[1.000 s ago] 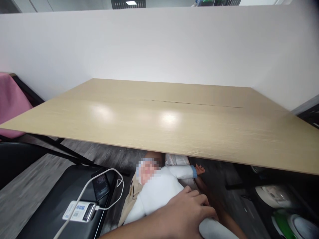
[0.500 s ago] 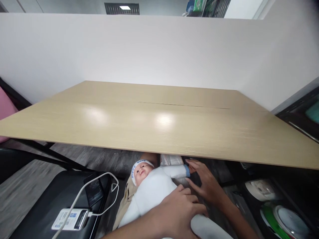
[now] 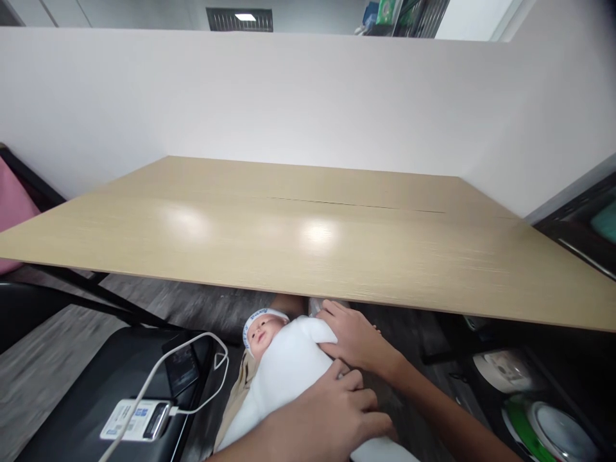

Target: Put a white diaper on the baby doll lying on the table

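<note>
In the head view, the doll [image 3: 293, 359] lies on its back on the person's lap [image 3: 235, 391], just below the near edge of the table [image 3: 308, 224], its head toward the left. The right hand [image 3: 351, 337] has its fingers closed around the doll's sleeved arm. The left hand [image 3: 337, 407] rests with bent fingers over the doll's lower body; whether they grip, I cannot tell. On the chair seat [image 3: 110, 359], a phone [image 3: 181, 369] lies near the right edge, beside a cabled white device [image 3: 137, 420].
</note>
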A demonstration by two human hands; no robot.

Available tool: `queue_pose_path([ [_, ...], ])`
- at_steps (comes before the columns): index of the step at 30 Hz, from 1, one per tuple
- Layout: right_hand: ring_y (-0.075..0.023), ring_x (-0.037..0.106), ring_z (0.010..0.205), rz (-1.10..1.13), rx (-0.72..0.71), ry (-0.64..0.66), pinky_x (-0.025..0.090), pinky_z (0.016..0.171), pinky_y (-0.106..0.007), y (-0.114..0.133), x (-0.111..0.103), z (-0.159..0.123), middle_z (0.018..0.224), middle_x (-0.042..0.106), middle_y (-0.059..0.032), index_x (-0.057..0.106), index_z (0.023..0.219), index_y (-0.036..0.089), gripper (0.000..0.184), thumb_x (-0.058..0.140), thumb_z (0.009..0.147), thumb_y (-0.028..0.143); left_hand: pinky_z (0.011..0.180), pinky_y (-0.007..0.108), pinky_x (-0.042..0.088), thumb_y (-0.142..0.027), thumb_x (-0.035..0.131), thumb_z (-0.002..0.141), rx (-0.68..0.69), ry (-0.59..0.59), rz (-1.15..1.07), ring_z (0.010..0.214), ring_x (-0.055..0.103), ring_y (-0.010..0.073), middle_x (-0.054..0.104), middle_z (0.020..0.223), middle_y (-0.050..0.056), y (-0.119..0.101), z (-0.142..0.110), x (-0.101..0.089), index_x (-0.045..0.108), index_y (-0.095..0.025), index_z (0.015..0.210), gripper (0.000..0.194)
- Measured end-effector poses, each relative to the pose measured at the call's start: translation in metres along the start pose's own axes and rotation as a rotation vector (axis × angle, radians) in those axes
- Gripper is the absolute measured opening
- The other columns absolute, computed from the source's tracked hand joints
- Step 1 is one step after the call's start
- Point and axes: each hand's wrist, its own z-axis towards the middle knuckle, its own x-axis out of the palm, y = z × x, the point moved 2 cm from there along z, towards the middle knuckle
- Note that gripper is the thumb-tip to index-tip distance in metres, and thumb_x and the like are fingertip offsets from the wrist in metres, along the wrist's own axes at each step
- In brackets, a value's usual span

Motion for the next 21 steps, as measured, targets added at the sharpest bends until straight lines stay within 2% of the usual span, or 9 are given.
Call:
queue_pose_path([
  [2, -0.0295, 0.068, 0.111, 0.03, 0.018, -0.025, 0.053, 0.085, -0.038, 0.011, -0.004, -0.001, 0.121, 0.065, -0.0083, 0.069, 0.115, 0.021, 0.02, 0.067, 0.095, 0.024, 0.117, 0.043, 0.04, -0.03, 0.055, 0.116, 0.013, -0.077, 0.076, 0.111, 0.066, 0.0228, 0.078, 0.122, 0.003, -0.008, -0.006, -0.006, 0.068, -0.026, 0.138, 0.026],
  [5, -0.0272, 0.069, 0.103, 0.144, 0.042, -0.088, 0.053, 0.082, -0.037, 0.026, -0.009, -0.006, 0.122, 0.064, -0.0068, 0.069, 0.122, 0.023, 0.026, 0.066, 0.096, 0.026, 0.119, 0.035, 0.045, -0.035, 0.057, 0.117, 0.031, -0.167, 0.042, 0.123, 0.067, 0.0205, 0.077, 0.139, 0.003, -0.014, -0.026, 0.001, 0.062, -0.03, 0.152, 0.036],
  [8, -0.0251, 0.07, 0.103, 0.361, 0.03, -0.197, 0.055, 0.088, -0.037, 0.037, -0.016, -0.018, 0.123, 0.065, -0.0058, 0.068, 0.125, 0.025, 0.033, 0.066, 0.092, 0.02, 0.105, 0.029, 0.059, -0.048, 0.059, 0.114, -0.035, -0.436, -0.068, 0.111, 0.073, 0.0188, 0.082, 0.123, 0.0, -0.01, -0.069, 0.026, 0.053, -0.041, 0.158, 0.045],
  [11, -0.0248, 0.069, 0.105, 0.612, 0.036, -0.376, 0.055, 0.092, -0.037, 0.042, -0.022, -0.038, 0.117, 0.066, -0.0043, 0.07, 0.119, 0.027, 0.034, 0.068, 0.086, 0.018, 0.092, 0.046, 0.067, -0.044, 0.057, 0.11, -0.177, -0.821, 0.001, 0.085, 0.075, 0.0235, 0.078, 0.101, -0.002, 0.0, -0.127, 0.053, 0.043, -0.054, 0.156, 0.048],
  [12, -0.0251, 0.068, 0.103, 0.671, 0.045, -0.456, 0.055, 0.091, -0.036, 0.042, -0.024, -0.046, 0.114, 0.066, -0.004, 0.07, 0.116, 0.027, 0.032, 0.068, 0.085, 0.02, 0.092, 0.052, 0.068, -0.041, 0.06, 0.107, -0.292, -0.973, 0.06, 0.093, 0.077, 0.0268, 0.077, 0.109, 0.001, 0.005, -0.145, 0.057, 0.041, -0.052, 0.156, 0.054],
  [14, -0.0254, 0.066, 0.096, 0.752, 0.067, -0.608, 0.055, 0.084, -0.036, 0.039, -0.027, -0.062, 0.107, 0.065, -0.0038, 0.071, 0.111, 0.027, 0.024, 0.068, 0.087, 0.027, 0.098, 0.06, 0.067, -0.036, 0.069, 0.099, -0.542, -1.104, 0.123, 0.12, 0.075, 0.0351, 0.069, 0.136, 0.011, 0.015, -0.168, 0.057, 0.036, -0.043, 0.16, 0.07],
  [16, -0.0252, 0.064, 0.089, 0.803, 0.109, -0.712, 0.054, 0.077, -0.034, 0.033, -0.029, -0.077, 0.102, 0.065, -0.0035, 0.071, 0.109, 0.027, 0.02, 0.066, 0.091, 0.034, 0.102, 0.058, 0.067, -0.032, 0.074, 0.094, -0.695, -1.002, 0.07, 0.134, 0.071, 0.0384, 0.063, 0.15, 0.017, 0.026, -0.171, 0.045, 0.035, -0.033, 0.162, 0.079],
  [19, -0.0265, 0.067, 0.091, 0.763, 0.213, -0.8, 0.056, 0.078, -0.034, 0.016, -0.037, -0.093, 0.105, 0.069, -0.0041, 0.071, 0.115, 0.029, 0.023, 0.065, 0.096, 0.04, 0.096, 0.043, 0.068, -0.026, 0.072, 0.092, -0.715, -0.728, -0.151, 0.116, 0.08, 0.031, 0.075, 0.137, 0.01, 0.043, -0.148, 0.007, 0.044, -0.029, 0.155, 0.069],
  [21, -0.0288, 0.069, 0.098, 0.63, 0.268, -0.816, 0.057, 0.084, -0.037, -0.003, -0.048, -0.102, 0.111, 0.072, -0.0054, 0.072, 0.119, 0.03, 0.024, 0.066, 0.098, 0.041, 0.094, 0.037, 0.066, -0.024, 0.07, 0.088, -0.698, -0.631, -0.274, 0.108, 0.08, 0.0281, 0.079, 0.13, 0.007, 0.053, -0.128, -0.028, 0.052, -0.026, 0.149, 0.064],
])
